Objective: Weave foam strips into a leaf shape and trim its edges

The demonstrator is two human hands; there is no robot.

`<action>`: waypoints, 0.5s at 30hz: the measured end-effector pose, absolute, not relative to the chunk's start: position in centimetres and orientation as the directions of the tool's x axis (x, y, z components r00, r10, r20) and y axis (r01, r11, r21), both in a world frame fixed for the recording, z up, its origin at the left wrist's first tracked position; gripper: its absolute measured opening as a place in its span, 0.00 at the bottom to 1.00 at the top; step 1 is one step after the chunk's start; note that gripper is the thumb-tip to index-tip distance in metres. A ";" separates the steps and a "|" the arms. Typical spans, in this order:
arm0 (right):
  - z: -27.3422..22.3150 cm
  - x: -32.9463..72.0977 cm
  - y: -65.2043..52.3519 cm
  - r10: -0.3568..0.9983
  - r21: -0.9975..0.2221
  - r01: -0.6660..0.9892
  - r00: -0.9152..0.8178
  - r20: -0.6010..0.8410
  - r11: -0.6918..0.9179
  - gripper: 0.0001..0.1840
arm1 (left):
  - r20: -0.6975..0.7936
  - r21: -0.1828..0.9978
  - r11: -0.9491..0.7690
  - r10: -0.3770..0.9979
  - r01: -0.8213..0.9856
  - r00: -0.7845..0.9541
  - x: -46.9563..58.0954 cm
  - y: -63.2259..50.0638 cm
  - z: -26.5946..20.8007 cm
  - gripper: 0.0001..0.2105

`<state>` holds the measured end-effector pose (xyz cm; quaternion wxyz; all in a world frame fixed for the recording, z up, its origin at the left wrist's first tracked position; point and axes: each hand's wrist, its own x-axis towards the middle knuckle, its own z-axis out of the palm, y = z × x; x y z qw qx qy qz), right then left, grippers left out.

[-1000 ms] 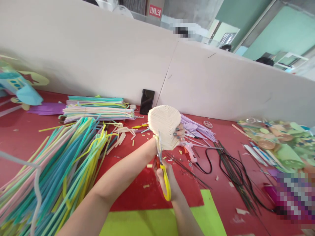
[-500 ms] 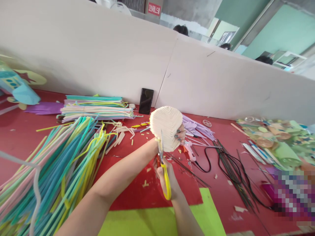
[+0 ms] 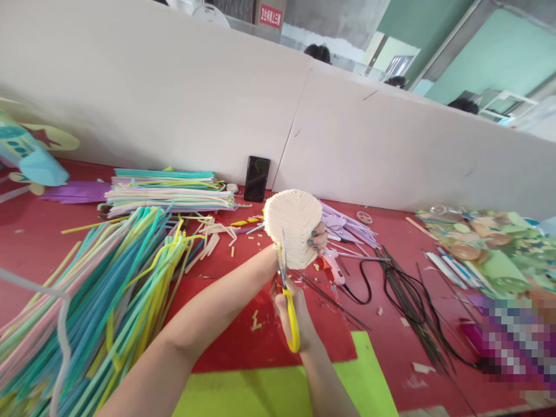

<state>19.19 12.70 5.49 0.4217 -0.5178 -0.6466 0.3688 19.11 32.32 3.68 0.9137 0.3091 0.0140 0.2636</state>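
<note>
A cream, fuzzy leaf-shaped piece (image 3: pixel 293 217) with ribbed rows, seemingly of pipe cleaners, is held up above the table. My left hand (image 3: pixel 318 237) reaches behind it, and its closed fingers grip the right edge; the palm is hidden. Below, my right hand (image 3: pixel 293 310) is closed around yellow-handled scissors (image 3: pixel 293 324). Their metal blades point upward, lying against the leaf's lower left edge. Cream scraps (image 3: pixel 256 321) lie on a red mat (image 3: pixel 234 341) beneath my hands.
Pipe cleaners in many colours (image 3: pixel 99 289) heap at the left, with bundles (image 3: pixel 169 197) behind. A black phone (image 3: pixel 257 179) leans on the white partition (image 3: pixel 174 104). Right of my hands are a pink glue gun (image 3: pixel 334 266), its black cord, dark stems (image 3: pixel 408 313) and wrapped items (image 3: pixel 499 249).
Both hands, the leaf piece and the scissors keep nearly the same place. A small cream scrap below the scissors no longer shows there; the scraps lower on the mat look bunched together.
</note>
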 end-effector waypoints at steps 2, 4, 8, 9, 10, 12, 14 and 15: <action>5.5 19.2 12.7 0.980 -0.917 0.350 -0.108 0.165 0.193 0.31 | 0.133 0.568 0.687 0.467 -0.453 0.874 19.1 32.3 3.6 0.14; 5.6 19.1 12.6 0.981 -0.918 0.347 -0.095 0.169 0.192 0.31 | 0.127 0.562 0.696 0.461 -0.447 0.878 19.2 32.1 3.7 0.14; 6.0 18.7 12.5 0.984 -0.911 0.372 -0.044 0.172 0.176 0.30 | 0.115 0.549 0.705 0.469 -0.449 0.876 19.2 31.5 4.4 0.14; 6.0 18.7 12.6 0.985 -0.911 0.375 -0.038 0.167 0.169 0.30 | 0.116 0.546 0.705 0.471 -0.452 0.875 19.0 31.3 4.6 0.14; 5.9 18.6 12.6 0.987 -0.913 0.376 -0.036 0.158 0.160 0.31 | 0.119 0.542 0.705 0.474 -0.457 0.873 18.7 31.0 4.9 0.14; 5.7 18.6 12.8 0.990 -0.918 0.370 -0.044 0.134 0.141 0.32 | 0.130 0.534 0.701 0.485 -0.474 0.865 17.9 30.4 5.6 0.16; 5.3 18.7 13.0 0.992 -0.923 0.364 -0.060 0.110 0.124 0.31 | 0.139 0.526 0.692 0.504 -0.495 0.852 17.2 29.8 6.3 0.19; 5.2 18.8 13.0 0.993 -0.924 0.363 -0.067 0.101 0.118 0.30 | 0.137 0.523 0.686 0.519 -0.506 0.844 17.0 29.5 6.6 0.21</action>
